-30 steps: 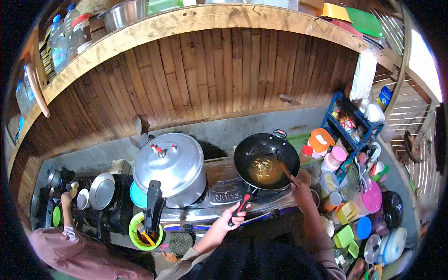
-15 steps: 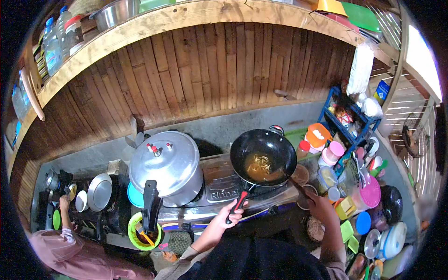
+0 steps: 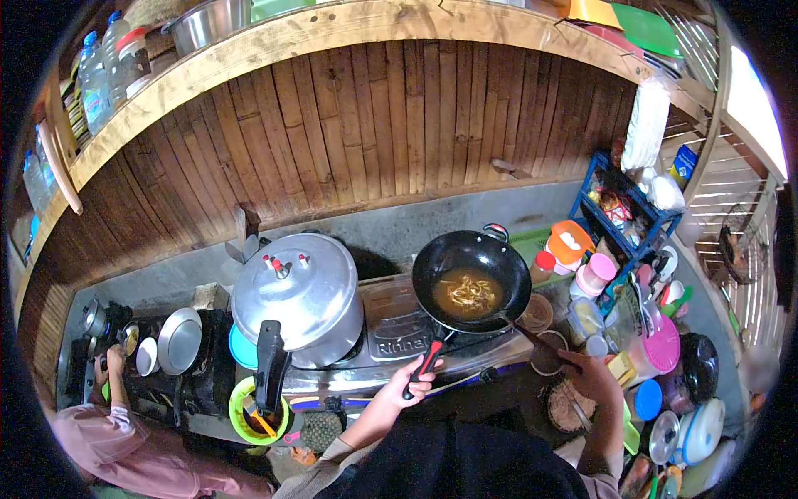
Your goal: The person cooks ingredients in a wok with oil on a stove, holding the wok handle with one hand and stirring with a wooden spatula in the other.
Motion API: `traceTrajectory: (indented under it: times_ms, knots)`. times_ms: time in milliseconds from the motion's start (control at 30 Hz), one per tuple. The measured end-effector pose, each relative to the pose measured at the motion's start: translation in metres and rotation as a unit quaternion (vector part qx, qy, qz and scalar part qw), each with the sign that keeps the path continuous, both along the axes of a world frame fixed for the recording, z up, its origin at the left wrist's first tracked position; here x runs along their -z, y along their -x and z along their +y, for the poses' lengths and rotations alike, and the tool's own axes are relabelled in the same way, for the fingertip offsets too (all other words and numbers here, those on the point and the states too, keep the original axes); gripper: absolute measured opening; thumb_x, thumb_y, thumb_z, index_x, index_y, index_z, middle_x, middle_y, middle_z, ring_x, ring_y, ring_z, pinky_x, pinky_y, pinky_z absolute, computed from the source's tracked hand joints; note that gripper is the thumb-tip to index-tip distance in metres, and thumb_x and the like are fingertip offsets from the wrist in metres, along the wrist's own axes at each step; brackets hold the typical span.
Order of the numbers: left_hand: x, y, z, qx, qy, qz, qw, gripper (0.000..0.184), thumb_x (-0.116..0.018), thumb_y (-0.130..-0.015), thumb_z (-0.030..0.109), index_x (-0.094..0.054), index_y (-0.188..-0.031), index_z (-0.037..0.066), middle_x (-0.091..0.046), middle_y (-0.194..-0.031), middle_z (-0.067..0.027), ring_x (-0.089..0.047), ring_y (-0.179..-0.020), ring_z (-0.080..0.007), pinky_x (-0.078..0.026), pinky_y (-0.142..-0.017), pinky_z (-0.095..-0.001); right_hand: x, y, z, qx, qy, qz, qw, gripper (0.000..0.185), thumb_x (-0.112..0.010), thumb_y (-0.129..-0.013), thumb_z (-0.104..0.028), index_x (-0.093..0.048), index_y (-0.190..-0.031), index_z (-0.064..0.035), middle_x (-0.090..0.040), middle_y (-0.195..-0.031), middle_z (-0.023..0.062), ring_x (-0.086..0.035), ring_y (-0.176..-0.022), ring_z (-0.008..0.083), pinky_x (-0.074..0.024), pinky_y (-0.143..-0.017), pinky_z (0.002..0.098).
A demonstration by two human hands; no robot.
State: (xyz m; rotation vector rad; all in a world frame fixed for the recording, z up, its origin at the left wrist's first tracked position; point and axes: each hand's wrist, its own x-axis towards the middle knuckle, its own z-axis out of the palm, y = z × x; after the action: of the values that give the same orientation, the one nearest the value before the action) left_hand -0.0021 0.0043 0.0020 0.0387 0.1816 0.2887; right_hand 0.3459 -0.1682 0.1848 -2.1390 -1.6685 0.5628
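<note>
Head view: a red-and-black handle [image 3: 425,366] is gripped by the left hand [image 3: 407,384], a spatula [image 3: 532,337] by the right hand [image 3: 592,376]. Beyond, the wok [image 3: 465,259] is set on the stove [image 3: 389,320]: likely stiff, weighty, its liquid [image 3: 467,294] easily spilled, best held by that handle.

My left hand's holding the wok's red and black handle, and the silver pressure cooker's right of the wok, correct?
No, the head view shows the pressure cooker left of the wok; your left hand does hold its red and black handle.
</note>
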Motion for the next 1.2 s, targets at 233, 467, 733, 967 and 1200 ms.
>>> traceTrajectory:
  times_ms: [233, 467, 733, 967, 1200]
  knots:
    - [0.001, 0.000, 0.000, -0.002, 0.007, 0.003, 1.000, 0.043, -0.045, -0.096, 0.040, -0.047, -0.126, 0.008, -0.041, -0.067, 0.0020, -0.035, -0.045, -0.0046, -0.029, -0.036, -0.0160, 0.047, 0.035, 0.040, -0.052, -0.026, 0.096, 0.994, 0.033, -0.060, -0.086, -0.014, -0.059, -0.119, -0.0089, -0.064, -0.104, 0.0211, -0.063, -0.099, 0.0335, -0.0488, -0.085, 0.0390]
    - [0.002, 0.001, 0.000, -0.006, -0.001, 0.006, 1.000, 0.043, -0.045, -0.096, 0.040, -0.046, -0.126, 0.009, -0.041, -0.067, 0.0019, -0.034, -0.045, -0.0041, -0.028, -0.035, -0.0151, 0.069, 0.070, 0.097, 0.031, -0.025, 0.198, 0.979, 0.032, -0.058, -0.086, -0.010, -0.059, -0.117, -0.0064, -0.063, -0.097, 0.0256, -0.064, -0.095, 0.0361, -0.0500, -0.079, 0.0377]
    - [0.002, 0.001, 0.000, -0.008, -0.016, 0.011, 1.000, 0.044, -0.044, -0.097, 0.041, -0.046, -0.127, 0.009, -0.041, -0.066, 0.0022, -0.034, -0.045, -0.0042, -0.028, -0.035, -0.0146, 0.107, 0.047, 0.150, -0.006, -0.241, 0.086, 0.967, 0.033, -0.056, -0.087, -0.014, -0.058, -0.119, -0.0055, -0.062, -0.095, 0.0269, -0.062, -0.091, 0.0394, -0.0494, -0.078, 0.0413]
    - [0.003, 0.001, 0.002, -0.002, -0.008, 0.000, 1.000, 0.044, -0.044, -0.096, 0.041, -0.046, -0.127, 0.010, -0.042, -0.067, 0.0020, -0.036, -0.045, -0.0045, -0.028, -0.035, -0.0146, 0.116, 0.026, 0.149, 0.018, -0.202, 0.019, 0.979, 0.035, -0.055, -0.087, -0.018, -0.058, -0.122, -0.0123, -0.062, -0.086, 0.0272, -0.061, -0.081, 0.0446, -0.0493, -0.071, 0.0493]
    - [0.000, 0.002, 0.002, -0.001, -0.002, 0.005, 1.000, 0.043, -0.045, -0.096, 0.041, -0.046, -0.127, 0.010, -0.043, -0.068, 0.0017, -0.035, -0.046, -0.0044, -0.029, -0.036, -0.0151, 0.068, 0.025, 0.093, 0.048, -0.106, 0.053, 0.992, 0.033, -0.057, -0.086, -0.010, -0.058, -0.118, -0.0021, -0.062, -0.108, 0.0238, -0.060, -0.104, 0.0360, -0.0459, -0.089, 0.0365]
